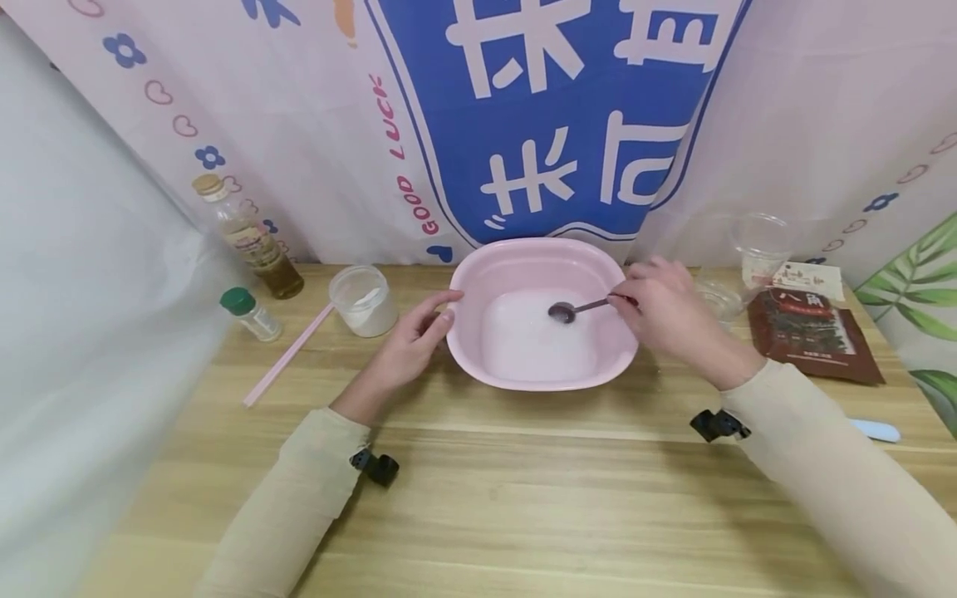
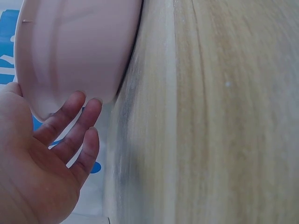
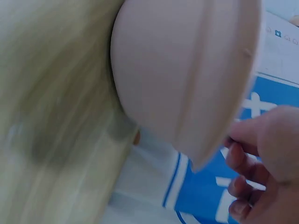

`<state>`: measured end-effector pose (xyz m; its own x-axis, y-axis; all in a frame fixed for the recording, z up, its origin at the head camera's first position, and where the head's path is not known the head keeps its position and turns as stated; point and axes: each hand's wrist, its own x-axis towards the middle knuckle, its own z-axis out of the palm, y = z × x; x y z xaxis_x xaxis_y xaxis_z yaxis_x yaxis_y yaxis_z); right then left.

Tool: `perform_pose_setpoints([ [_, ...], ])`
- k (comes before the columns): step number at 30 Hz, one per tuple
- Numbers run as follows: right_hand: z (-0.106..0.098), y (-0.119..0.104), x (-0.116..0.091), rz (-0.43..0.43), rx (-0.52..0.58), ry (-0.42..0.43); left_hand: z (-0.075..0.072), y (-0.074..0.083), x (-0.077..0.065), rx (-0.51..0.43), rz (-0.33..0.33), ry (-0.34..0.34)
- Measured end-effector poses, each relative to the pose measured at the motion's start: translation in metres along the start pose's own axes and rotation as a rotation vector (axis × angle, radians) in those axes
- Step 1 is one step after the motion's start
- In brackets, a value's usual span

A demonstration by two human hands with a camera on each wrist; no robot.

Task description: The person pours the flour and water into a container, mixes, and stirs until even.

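A pink plastic basin (image 1: 542,385) stands on the wooden table, with white contents spread over its bottom; I cannot tell whether they are powder or liquid. At the basin's left rim, my left hand (image 1: 411,336) holds the edge. In the left wrist view its lower fingers (image 2: 74,135) lie slightly bent against the outer wall, the thumb side up at the rim. My right hand (image 1: 665,311) pinches the handle of a dark spoon (image 1: 562,312) over the right rim. The spoon's bowl is inside the basin, low over the white contents. In the right wrist view the basin hides the spoon's bowl.
Left of the basin are a clear jar of white powder (image 1: 366,303), a pink stick (image 1: 287,355), a green-capped shaker (image 1: 252,314) and a corked bottle (image 1: 262,253). To the right are a clear cup (image 1: 761,241), a brown packet (image 1: 811,332) and a pale blue handle (image 1: 876,430).
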<state>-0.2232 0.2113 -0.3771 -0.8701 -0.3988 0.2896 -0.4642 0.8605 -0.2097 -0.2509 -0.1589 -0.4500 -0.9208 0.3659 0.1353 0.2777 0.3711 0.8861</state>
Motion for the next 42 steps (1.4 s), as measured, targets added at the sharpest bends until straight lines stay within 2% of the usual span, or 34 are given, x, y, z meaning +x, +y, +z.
perform_pose_setpoints([
  [5,-0.011,0.005,-0.013,-0.092,0.040,-0.045,-0.001,0.002,-0.002,0.007,-0.013,0.006],
  [11,-0.004,-0.005,-0.014,-0.175,0.150,-0.104,0.000,0.000,0.000,0.010,-0.015,0.006],
  [15,0.007,-0.016,-0.008,-0.132,0.171,-0.114,0.002,-0.001,0.001,0.005,-0.002,0.006],
  [19,0.014,-0.020,-0.001,-0.046,0.153,-0.075,0.004,-0.001,0.001,0.001,0.008,0.010],
  [24,0.014,-0.017,0.007,0.030,0.055,0.015,0.004,0.001,-0.001,-0.004,0.002,0.020],
  [27,0.014,-0.015,0.011,0.061,0.000,0.034,0.003,0.001,-0.001,-0.004,0.001,0.026],
  [30,0.015,-0.017,0.015,0.083,-0.001,0.010,0.002,0.002,-0.002,-0.003,-0.001,0.023],
  [34,0.017,-0.024,0.023,0.082,0.055,-0.056,0.000,0.002,-0.002,0.004,-0.007,0.015],
  [42,0.022,-0.040,0.029,-0.040,0.172,-0.186,-0.002,0.003,-0.001,-0.026,-0.005,-0.015],
])
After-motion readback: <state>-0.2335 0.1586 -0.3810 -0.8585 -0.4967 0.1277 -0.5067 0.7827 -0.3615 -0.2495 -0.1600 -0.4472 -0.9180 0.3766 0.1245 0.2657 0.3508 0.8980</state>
